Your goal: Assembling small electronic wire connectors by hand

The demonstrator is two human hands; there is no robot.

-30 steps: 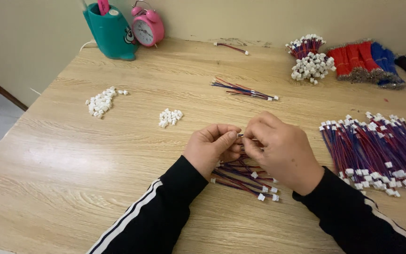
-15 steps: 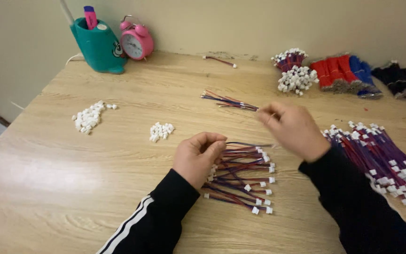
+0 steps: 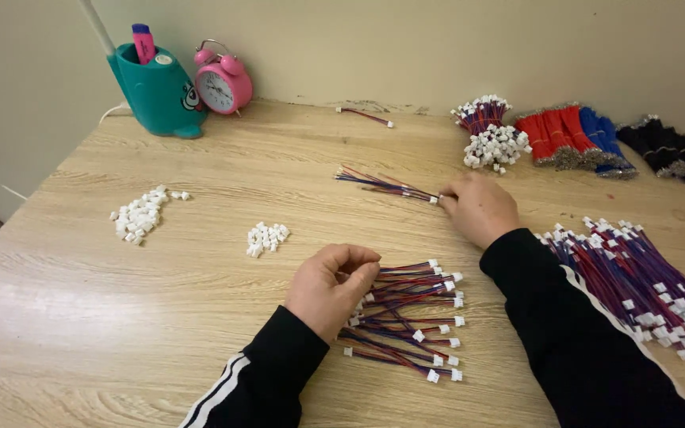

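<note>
Centrally, left hand [image 3: 331,287] rests on the wooden table [image 3: 200,317], fingers curled loosely into a narrow fist; whether anything sits inside the curl cannot be told. Its fingertips touch the near pile of short red-and-blue wires with white plugs [image 3: 410,317], which fans out at 3 o'clock from the hand.

Right hand [image 3: 479,209] lies at 1 o'clock from the left, palm down, fingers pinched narrow on the plug end of a thin wire bundle [image 3: 386,186]. That bundle stretches away from the fingertips toward 10 o'clock, flat on the table.

Outward from the right hand: at 4 o'clock, a large heap of the same wires [image 3: 644,277], just beside the black sleeve [image 3: 580,333]. At 12 o'clock, a tied wire bunch with a cluster of white plugs [image 3: 495,143]; beyond it at 1 o'clock, red and blue wire bundles [image 3: 572,139], then black bundles [image 3: 667,150].

Outward from the left hand: at 11 o'clock, a small heap of white connectors [image 3: 265,238]; farther at 10 o'clock, a bigger heap of white connectors [image 3: 140,215].

Far edge by the wall: teal pen holder [image 3: 156,95], pink alarm clock [image 3: 222,81] touching beside it, and 1 stray wire [image 3: 366,116].
</note>
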